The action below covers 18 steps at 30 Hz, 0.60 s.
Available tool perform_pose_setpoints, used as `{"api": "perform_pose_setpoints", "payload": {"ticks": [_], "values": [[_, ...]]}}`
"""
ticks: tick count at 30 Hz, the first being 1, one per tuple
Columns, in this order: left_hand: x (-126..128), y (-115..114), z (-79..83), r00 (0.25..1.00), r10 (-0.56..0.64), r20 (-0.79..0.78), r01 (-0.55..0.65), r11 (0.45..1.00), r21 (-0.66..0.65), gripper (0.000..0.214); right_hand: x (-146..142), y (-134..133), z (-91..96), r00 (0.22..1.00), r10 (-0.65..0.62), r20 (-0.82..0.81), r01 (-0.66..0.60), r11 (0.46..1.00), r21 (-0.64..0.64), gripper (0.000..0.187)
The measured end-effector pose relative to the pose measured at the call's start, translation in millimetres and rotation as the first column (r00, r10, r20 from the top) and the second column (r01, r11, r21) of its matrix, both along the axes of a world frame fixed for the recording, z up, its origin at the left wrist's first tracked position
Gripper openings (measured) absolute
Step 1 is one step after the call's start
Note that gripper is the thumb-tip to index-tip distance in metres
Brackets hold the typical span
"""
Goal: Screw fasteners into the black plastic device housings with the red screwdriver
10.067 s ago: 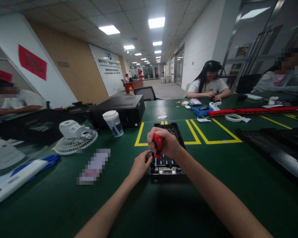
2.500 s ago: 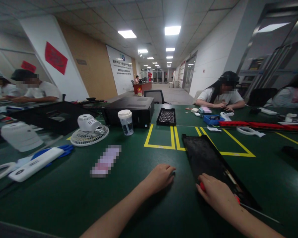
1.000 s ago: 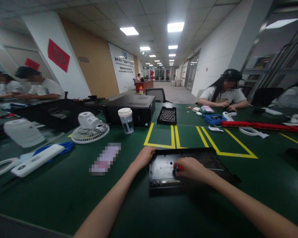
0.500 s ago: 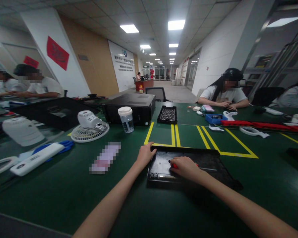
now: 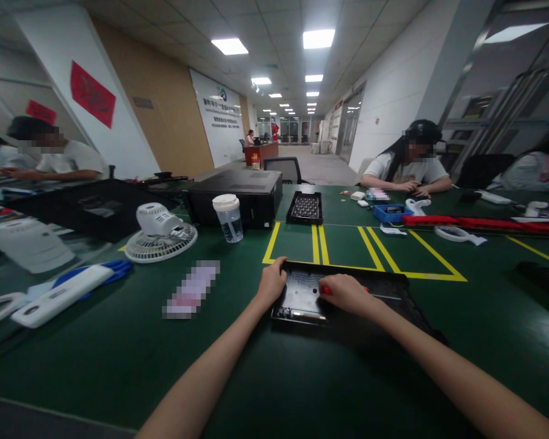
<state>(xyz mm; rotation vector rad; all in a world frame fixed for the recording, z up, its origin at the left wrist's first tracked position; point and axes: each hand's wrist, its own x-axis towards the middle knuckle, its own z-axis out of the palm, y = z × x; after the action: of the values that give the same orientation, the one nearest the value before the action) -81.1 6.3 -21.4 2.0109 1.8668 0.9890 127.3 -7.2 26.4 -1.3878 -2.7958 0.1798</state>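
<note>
A shallow black panel with raised edges (image 5: 302,284) lies on the green table in front of me, its far edge by the yellow tape. My left hand (image 5: 273,281) is closed on its far left corner, thumb and fingers over the rim. Above the middle of the panel, my right hand (image 5: 345,294) is wrapped around a red-handled tool (image 5: 326,290), apparently a screwdriver. Most of the tool is hidden by the fingers; red shows on both sides of the hand. A light strip (image 5: 308,315) runs along the panel's near left edge.
On the left are a phone (image 5: 192,289), a white fan (image 5: 160,238), a white handheld device (image 5: 64,296) and a lidded cup (image 5: 229,219). Behind stand a black case (image 5: 235,195) and a black tray (image 5: 305,208). Across the table sits a person (image 5: 412,164) near a blue box (image 5: 390,213).
My view has shifted slightly. The panel and both hands appear a little farther from me. Less of the tool shows left of my right hand; both grips stay closed.
</note>
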Motion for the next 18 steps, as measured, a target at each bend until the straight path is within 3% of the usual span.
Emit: {"api": "perform_pose_setpoints", "payload": {"ticks": [11,14,18], "values": [[11.6,-1.5,-6.8,0.997,0.015,0.08,-0.018,0.999,0.039,0.033,10.0,2.1,29.1,0.991,-0.063,-0.121,0.068,0.997,0.033,0.013],[12.9,-5.9,3.0,0.997,0.012,0.081,-0.016,0.999,0.05,0.031,10.1,-0.1,38.7,0.982,-0.046,-0.183,0.053,0.998,0.031,0.015],[18.0,-22.6,25.3,0.988,-0.143,0.056,0.126,0.964,0.234,0.03,9.6,-10.4,53.6,0.892,0.002,-0.452,-0.013,1.0,-0.021,0.017]]}}
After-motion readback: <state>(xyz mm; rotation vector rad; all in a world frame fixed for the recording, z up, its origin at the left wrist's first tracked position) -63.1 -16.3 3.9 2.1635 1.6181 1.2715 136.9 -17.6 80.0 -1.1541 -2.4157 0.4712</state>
